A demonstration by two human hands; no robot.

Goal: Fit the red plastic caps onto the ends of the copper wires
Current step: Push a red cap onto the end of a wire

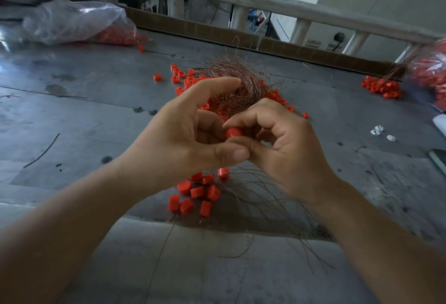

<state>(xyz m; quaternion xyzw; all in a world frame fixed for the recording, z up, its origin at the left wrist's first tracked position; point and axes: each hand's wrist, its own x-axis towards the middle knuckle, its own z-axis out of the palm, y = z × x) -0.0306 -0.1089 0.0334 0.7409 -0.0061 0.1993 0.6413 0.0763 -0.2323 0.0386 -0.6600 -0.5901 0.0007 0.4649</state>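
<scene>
One red cap (233, 133) sits in the narrow grip of the right hand (284, 144), thumb and forefinger closed round it. The left hand (193, 139) curls against it; whether it holds a wire end cannot be told. Just below the grip lies a cluster of capped wires (195, 192), apparently finished. Beyond it, a tangle of copper wires (231, 86) ringed by loose caps (179, 74) suggests most work remains. A bag of caps (79, 24) lies well off left on the grey surface (96, 110), a second bag (429, 72) well off right. Strands trailing under the wrists could snag.
</scene>
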